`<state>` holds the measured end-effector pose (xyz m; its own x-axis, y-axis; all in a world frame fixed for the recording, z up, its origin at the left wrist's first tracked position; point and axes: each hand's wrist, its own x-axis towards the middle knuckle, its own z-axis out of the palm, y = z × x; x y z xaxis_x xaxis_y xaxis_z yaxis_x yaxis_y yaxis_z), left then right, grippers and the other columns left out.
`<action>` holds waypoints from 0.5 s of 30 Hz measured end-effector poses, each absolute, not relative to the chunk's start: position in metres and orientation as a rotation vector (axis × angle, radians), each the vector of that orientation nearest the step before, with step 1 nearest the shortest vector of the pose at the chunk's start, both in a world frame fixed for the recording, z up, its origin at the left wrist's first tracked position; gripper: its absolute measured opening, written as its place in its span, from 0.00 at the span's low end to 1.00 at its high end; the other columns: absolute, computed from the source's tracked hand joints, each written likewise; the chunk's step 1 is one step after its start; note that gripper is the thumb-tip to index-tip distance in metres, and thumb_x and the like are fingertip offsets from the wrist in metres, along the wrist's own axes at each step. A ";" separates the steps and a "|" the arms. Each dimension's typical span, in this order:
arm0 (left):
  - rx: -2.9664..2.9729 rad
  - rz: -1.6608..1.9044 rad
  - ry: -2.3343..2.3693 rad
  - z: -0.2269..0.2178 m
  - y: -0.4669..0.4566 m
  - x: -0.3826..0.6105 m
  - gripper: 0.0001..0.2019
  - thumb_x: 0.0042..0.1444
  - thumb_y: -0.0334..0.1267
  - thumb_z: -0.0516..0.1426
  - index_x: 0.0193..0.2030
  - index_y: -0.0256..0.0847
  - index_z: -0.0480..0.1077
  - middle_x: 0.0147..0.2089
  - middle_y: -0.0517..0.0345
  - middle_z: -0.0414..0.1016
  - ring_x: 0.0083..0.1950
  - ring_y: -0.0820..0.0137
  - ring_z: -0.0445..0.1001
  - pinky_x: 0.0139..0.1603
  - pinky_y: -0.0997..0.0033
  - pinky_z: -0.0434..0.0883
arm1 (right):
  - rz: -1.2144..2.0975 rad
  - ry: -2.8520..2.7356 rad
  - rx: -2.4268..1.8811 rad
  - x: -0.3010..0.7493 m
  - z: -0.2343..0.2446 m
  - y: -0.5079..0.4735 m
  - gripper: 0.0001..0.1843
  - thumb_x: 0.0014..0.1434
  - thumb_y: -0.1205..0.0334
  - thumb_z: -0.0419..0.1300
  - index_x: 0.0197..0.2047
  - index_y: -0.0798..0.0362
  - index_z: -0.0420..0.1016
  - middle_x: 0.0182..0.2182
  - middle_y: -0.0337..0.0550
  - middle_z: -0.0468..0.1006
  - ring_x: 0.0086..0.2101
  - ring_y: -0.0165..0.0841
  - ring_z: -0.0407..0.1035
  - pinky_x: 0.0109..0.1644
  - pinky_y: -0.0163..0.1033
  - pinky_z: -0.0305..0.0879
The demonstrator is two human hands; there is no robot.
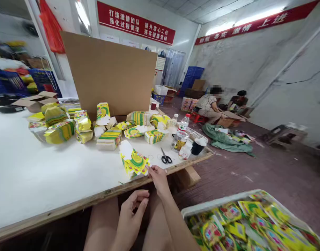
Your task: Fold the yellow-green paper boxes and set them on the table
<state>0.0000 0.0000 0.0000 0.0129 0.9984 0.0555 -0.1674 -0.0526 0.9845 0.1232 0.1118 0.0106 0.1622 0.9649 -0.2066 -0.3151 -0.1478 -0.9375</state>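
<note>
At the table's front edge my right hand (158, 179) has its thumb and fingers closed on the corner of a yellow printed card (139, 161). This card belongs to a pile of similar cards, with a white piece (126, 150) lying on its upper left. Below the edge, above my lap, my left hand (133, 214) is loosely curled; a gap shows between thumb and fingers, and nothing is visible in it. A pair of black-handled scissors (166, 159) lies just beyond my right hand.
Stacks of yellow cards (110, 138) line the table before a large cardboard sheet (111, 75). A bottle (184, 122), a jar (180, 140) and a black cup (198, 147) stand at right. A white bin (184, 211) of yellow packets is beside me. Two people sit farther back.
</note>
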 end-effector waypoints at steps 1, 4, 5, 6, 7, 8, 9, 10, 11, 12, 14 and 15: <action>1.086 1.330 1.052 0.001 0.002 -0.001 0.12 0.58 0.46 0.61 0.43 0.40 0.78 0.42 0.50 0.82 0.43 0.64 0.80 0.43 0.71 0.76 | 1.314 -0.736 -1.175 0.126 0.014 0.108 0.14 0.61 0.63 0.65 0.26 0.57 0.69 0.20 0.27 0.67 0.18 0.21 0.59 0.23 0.28 0.58; 0.953 1.387 0.989 0.004 0.007 -0.002 0.14 0.56 0.46 0.63 0.46 0.41 0.78 0.45 0.48 0.83 0.43 0.62 0.81 0.43 0.68 0.77 | 1.332 -0.673 -1.138 0.135 0.024 0.087 0.19 0.49 0.54 0.73 0.25 0.55 0.69 0.17 0.26 0.64 0.18 0.20 0.54 0.21 0.28 0.50; 0.905 1.404 0.939 0.005 0.008 -0.002 0.16 0.56 0.46 0.64 0.49 0.42 0.77 0.47 0.47 0.83 0.45 0.61 0.81 0.45 0.66 0.78 | 1.349 -0.644 -1.128 0.138 0.027 0.076 0.22 0.44 0.50 0.75 0.25 0.55 0.69 0.17 0.25 0.62 0.18 0.20 0.52 0.21 0.27 0.48; 0.858 1.424 0.874 0.007 0.010 -0.001 0.19 0.55 0.47 0.64 0.52 0.43 0.76 0.49 0.47 0.82 0.47 0.60 0.81 0.48 0.64 0.78 | 1.373 -0.614 -1.121 0.142 0.030 0.062 0.25 0.39 0.48 0.77 0.25 0.55 0.69 0.16 0.25 0.62 0.18 0.19 0.50 0.21 0.27 0.46; 0.816 1.436 0.800 0.008 0.011 0.001 0.22 0.54 0.47 0.65 0.55 0.44 0.75 0.53 0.46 0.81 0.51 0.58 0.80 0.51 0.62 0.77 | 1.404 -0.584 -1.120 0.144 0.032 0.047 0.26 0.36 0.47 0.78 0.25 0.55 0.69 0.16 0.26 0.62 0.18 0.19 0.49 0.21 0.27 0.45; 0.779 1.441 0.728 0.008 0.013 0.003 0.24 0.53 0.47 0.66 0.56 0.45 0.74 0.55 0.46 0.80 0.54 0.57 0.78 0.54 0.59 0.76 | 1.440 -0.554 -1.126 0.146 0.032 0.031 0.27 0.35 0.47 0.78 0.23 0.55 0.69 0.15 0.27 0.62 0.18 0.18 0.48 0.21 0.27 0.44; 0.749 1.438 0.671 0.008 0.014 0.004 0.24 0.52 0.48 0.66 0.55 0.44 0.75 0.57 0.46 0.79 0.56 0.55 0.77 0.56 0.58 0.74 | 1.477 -0.519 -1.135 0.147 0.032 0.016 0.27 0.35 0.47 0.78 0.22 0.55 0.68 0.15 0.28 0.62 0.18 0.18 0.48 0.21 0.26 0.45; 0.727 1.422 0.629 0.007 0.015 0.006 0.23 0.52 0.49 0.66 0.54 0.43 0.76 0.57 0.45 0.78 0.58 0.53 0.76 0.58 0.56 0.73 | 1.515 -0.483 -1.146 0.146 0.030 0.002 0.28 0.34 0.46 0.78 0.20 0.56 0.67 0.15 0.28 0.62 0.18 0.18 0.49 0.22 0.25 0.46; 0.710 1.391 0.602 0.006 0.015 0.008 0.22 0.52 0.49 0.66 0.51 0.42 0.77 0.57 0.44 0.78 0.58 0.52 0.75 0.58 0.55 0.73 | 1.550 -0.447 -1.153 0.145 0.028 -0.010 0.29 0.34 0.46 0.78 0.19 0.56 0.66 0.15 0.29 0.62 0.18 0.18 0.50 0.22 0.25 0.48; 0.698 1.347 0.581 0.005 0.015 0.009 0.21 0.52 0.49 0.66 0.50 0.41 0.78 0.56 0.43 0.79 0.59 0.51 0.75 0.58 0.54 0.73 | 1.585 -0.415 -1.159 0.143 0.024 -0.020 0.30 0.32 0.45 0.78 0.19 0.56 0.66 0.15 0.29 0.62 0.18 0.18 0.51 0.23 0.25 0.50; 0.678 1.261 0.545 0.004 0.013 0.010 0.21 0.53 0.49 0.65 0.50 0.40 0.78 0.55 0.41 0.79 0.59 0.49 0.74 0.57 0.51 0.72 | 1.657 -0.377 -1.160 0.138 0.018 -0.033 0.29 0.30 0.45 0.79 0.20 0.56 0.69 0.14 0.29 0.62 0.17 0.17 0.50 0.21 0.25 0.49; 0.672 1.230 0.525 0.004 0.012 0.009 0.22 0.53 0.49 0.65 0.51 0.40 0.77 0.56 0.40 0.79 0.59 0.48 0.74 0.57 0.50 0.72 | 1.688 -0.370 -1.158 0.137 0.015 -0.036 0.29 0.29 0.46 0.79 0.22 0.56 0.71 0.13 0.29 0.62 0.16 0.17 0.49 0.20 0.25 0.46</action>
<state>0.0095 0.0119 0.0038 0.2609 0.9653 -0.0078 -0.6736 0.1879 0.7148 0.1371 -0.0362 0.0151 -0.0264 0.8559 -0.5164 -0.5612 -0.4402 -0.7009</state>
